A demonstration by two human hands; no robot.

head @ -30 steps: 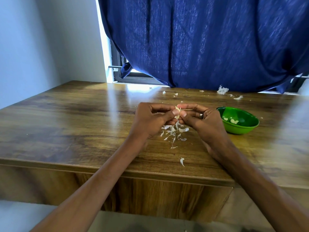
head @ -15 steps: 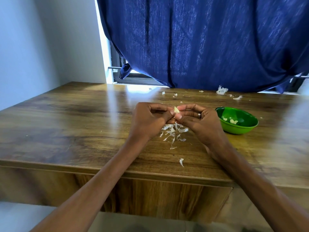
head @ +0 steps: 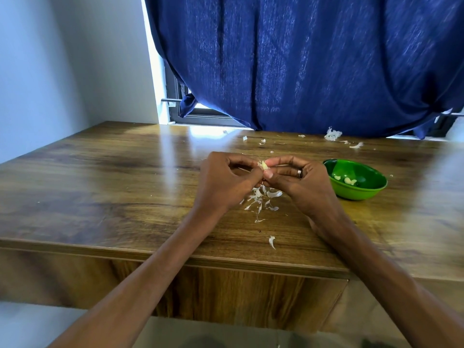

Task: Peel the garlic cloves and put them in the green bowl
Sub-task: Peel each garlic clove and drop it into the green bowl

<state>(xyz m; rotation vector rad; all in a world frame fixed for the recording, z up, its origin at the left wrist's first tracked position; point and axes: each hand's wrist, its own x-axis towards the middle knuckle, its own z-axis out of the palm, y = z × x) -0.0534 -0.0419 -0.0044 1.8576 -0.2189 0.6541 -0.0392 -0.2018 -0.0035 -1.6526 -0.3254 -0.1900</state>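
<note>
1. Wooden table (head: 105, 187) under you, a dark blue curtain (head: 301, 66) hanging behind it, a strip of window (head: 193, 114) showing at the curtain's left edge, pale wall on the left.
2. Your left hand (head: 226, 182) and right hand (head: 298, 182) meet above the middle of the table, fingertips together, both pinching one garlic clove (head: 264, 165).
3. The clove's pale tip shows bare between your thumbs; whether skin clings lower down, you can't tell from here, it's hidden by fingers.
4. Judging by that, you're mid-peel on this one, probably near the end of it.
5. The green bowl (head: 374, 190) sits just to the right of your right hand, with a few peeled cloves (head: 350, 181) already inside. So part of the job is done.
6. No unpeeled garlic shows anywhere on the table, so how much is left is unclear.
7. Loose skins (head: 261, 199) lie piled right beneath your hands, one stray near the front edge, more scraps (head: 332, 134) scattered at the back by the curtain.
</note>
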